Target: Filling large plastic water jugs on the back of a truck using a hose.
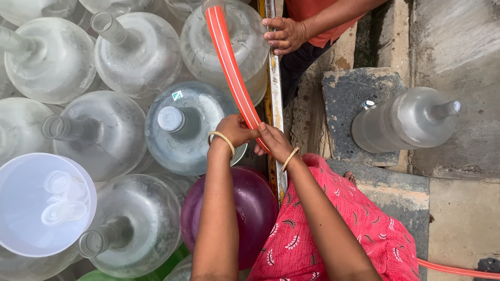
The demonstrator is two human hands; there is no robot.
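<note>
both hands, left hand and right hand, pinch the orange hose together, grip pressed tight, steering its end into the far clear jug, seemingly for filling.

Soft, even daylight – faint shadows, sharp focus, perhaps slight edge distortion.

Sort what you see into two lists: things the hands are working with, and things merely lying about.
In use:
left hand
right hand
orange hose
clear jug under the hose's end

Lying about:
capped jug
purple jug
jug on the stone step
white bowl of caps
another person's hand
</note>
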